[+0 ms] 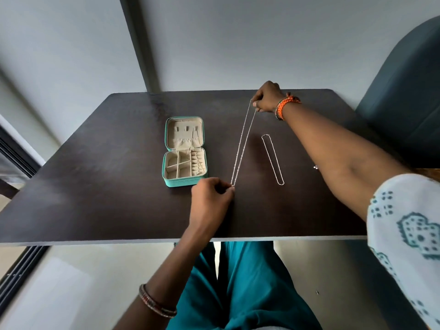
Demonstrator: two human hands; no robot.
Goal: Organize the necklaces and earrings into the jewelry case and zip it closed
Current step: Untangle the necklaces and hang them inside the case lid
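A long silver necklace [243, 144] is stretched taut as a narrow doubled loop between the person's two hands, running from near the far edge of the dark surface [95, 186] toward its near edge. The right hand [267, 97], reaching out near the far right corner, has its fingers curled and pinches the far end of the chain. An orange braided band [287, 104] sits on that wrist. The left hand [210, 198], closer to the near edge and about midway along it, pinches the near end of the chain between thumb and fingers, the other fingers curled in.

Just to the left of the stretched chain lies the teal jewelry case [184, 151], unzipped and open flat. Its lid half lies toward the far edge and shows a cream lining with tabs and a gathered pocket; its base half lies nearer and is split into cream compartments, with a row of ring rolls along its right side. Something small sits among the rolls, too small to make out.

A second necklace [273, 159] lies on the surface to the right of the held one, laid out as a slim loop, apart from both hands. Farther right, by the forearm, a tiny shiny piece [315, 167] rests on the surface. Bangles [157, 304] circle the left wrist.
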